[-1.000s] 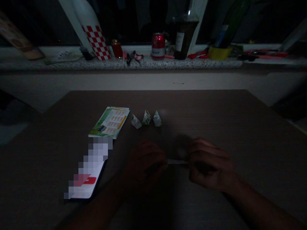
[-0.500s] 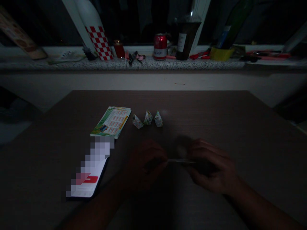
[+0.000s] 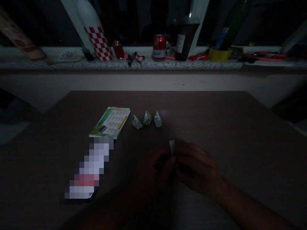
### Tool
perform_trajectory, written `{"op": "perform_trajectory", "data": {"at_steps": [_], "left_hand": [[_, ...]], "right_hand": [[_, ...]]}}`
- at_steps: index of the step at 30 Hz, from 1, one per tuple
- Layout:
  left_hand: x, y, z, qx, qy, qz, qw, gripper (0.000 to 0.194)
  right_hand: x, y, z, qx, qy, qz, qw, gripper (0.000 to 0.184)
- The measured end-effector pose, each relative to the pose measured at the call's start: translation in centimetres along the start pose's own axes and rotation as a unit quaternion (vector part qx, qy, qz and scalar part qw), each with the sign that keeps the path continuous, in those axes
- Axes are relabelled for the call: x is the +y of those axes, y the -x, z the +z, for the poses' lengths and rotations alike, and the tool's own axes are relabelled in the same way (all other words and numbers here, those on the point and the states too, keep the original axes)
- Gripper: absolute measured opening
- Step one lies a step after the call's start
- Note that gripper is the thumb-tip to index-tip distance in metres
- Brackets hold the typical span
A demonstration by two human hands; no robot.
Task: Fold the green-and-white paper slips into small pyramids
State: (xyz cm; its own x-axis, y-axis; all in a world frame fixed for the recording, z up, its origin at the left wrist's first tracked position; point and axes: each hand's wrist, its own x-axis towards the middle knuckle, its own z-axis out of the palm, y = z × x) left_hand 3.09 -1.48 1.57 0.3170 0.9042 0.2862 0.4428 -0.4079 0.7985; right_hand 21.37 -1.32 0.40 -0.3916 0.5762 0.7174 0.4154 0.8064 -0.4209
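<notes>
Between my fingertips stands a small folded piece of paper, its pale upper end showing above them. My left hand pinches it from the left, thumb and index finger closed on it. From the other side my right hand meets it with curled fingers, close against the left fingertips; its exact grip is hard to make out in the dim light. Beyond my hands, a row of three small folded paper pieces, printed white and green, sits on the dark wooden table.
Left of the folded pieces lies a stack of printed calendar sheets. A phone with a lit, blurred screen lies nearer me. On the stone windowsill stand a checkered bottle, a red can, a dark bottle and other small items.
My hands have come together, the right moving left and the left slightly right. The paper has turned from lying level between them to standing upright at the fingertips.
</notes>
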Motion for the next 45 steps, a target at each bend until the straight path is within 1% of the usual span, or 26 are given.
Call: {"op": "perform_trajectory", "data": {"at_steps": [2, 5, 8, 11, 13, 15, 17, 20, 22, 26, 28, 30, 32, 34, 42, 45], "left_hand": [[-0.3, 0.0, 0.1, 0.013, -0.002, -0.012, 1.0, 0.013], [-1.0, 0.0, 0.1, 0.019, -0.03, 0.01, 0.999, 0.012], [-1.5, -0.2, -0.3, 0.023, -0.101, 0.075, 0.992, 0.012], [-1.7, -0.5, -0.8, 0.016, -0.18, 0.148, 0.972, 0.011], [-1.5, -0.7, -1.1, 0.002, -0.218, 0.193, 0.957, 0.009], [-1.1, -0.8, -1.2, -0.017, -0.245, 0.231, 0.942, 0.008], [-0.7, -0.9, -1.2, -0.035, -0.262, 0.255, 0.93, 0.009], [-0.3, -0.8, -1.0, -0.046, -0.263, 0.277, 0.923, 0.014], [-0.3, -0.8, -0.9, -0.043, -0.244, 0.288, 0.925, 0.016], [-0.4, -0.9, -1.0, -0.051, -0.2, 0.293, 0.934, 0.013], [-0.4, -0.9, -1.3, -0.06, -0.19, 0.292, 0.936, 0.012], [-0.3, -1.0, -1.5, -0.057, -0.186, 0.288, 0.938, 0.011], [-0.3, -1.0, -1.8, -0.047, -0.185, 0.282, 0.94, 0.011], [-0.4, -1.1, -2.1, -0.05, -0.184, 0.277, 0.942, 0.01], [-0.7, -1.1, -2.7, -0.068, -0.146, 0.268, 0.95, 0.007], [-1.0, -1.1, -3.5, -0.041, -0.114, 0.257, 0.959, 0.006]], "right_hand": [[-0.2, 0.0, 0.2, -0.018, -0.001, 0.001, 1.0, 0.023], [-0.3, 0.0, 0.3, -0.029, -0.014, -0.006, 0.999, 0.026], [-0.2, 0.0, 0.0, -0.021, -0.017, -0.011, 1.0, 0.029], [-0.1, -0.1, -0.5, 0.017, 0.004, 0.001, 1.0, 0.029], [-0.1, -0.1, -0.6, 0.025, 0.015, 0.01, 1.0, 0.026], [-0.1, -0.2, -0.6, 0.013, 0.017, 0.011, 1.0, 0.024], [0.0, -0.1, -0.4, -0.014, 0.019, 0.012, 1.0, 0.019], [0.0, 0.0, 0.0, -0.051, 0.031, 0.016, 0.998, 0.01], [0.1, -0.1, 0.1, -0.064, 0.04, 0.021, 0.997, 0.009], [0.0, -0.2, -0.1, -0.071, 0.043, 0.022, 0.996, 0.01], [0.0, -0.3, -0.3, -0.066, 0.03, 0.012, 0.997, 0.011], [0.1, -0.4, -0.5, -0.051, 0.011, 0.008, 0.999, 0.011], [0.2, -0.4, -0.7, -0.033, -0.002, 0.016, 0.999, 0.012], [0.2, -0.5, -0.8, -0.021, -0.011, 0.026, 0.999, 0.013], [0.0, -0.8, -1.1, -0.024, -0.032, 0.037, 0.999, 0.016], [0.3, -0.8, -1.8, -0.009, -0.047, 0.049, 0.998, 0.016]]}}
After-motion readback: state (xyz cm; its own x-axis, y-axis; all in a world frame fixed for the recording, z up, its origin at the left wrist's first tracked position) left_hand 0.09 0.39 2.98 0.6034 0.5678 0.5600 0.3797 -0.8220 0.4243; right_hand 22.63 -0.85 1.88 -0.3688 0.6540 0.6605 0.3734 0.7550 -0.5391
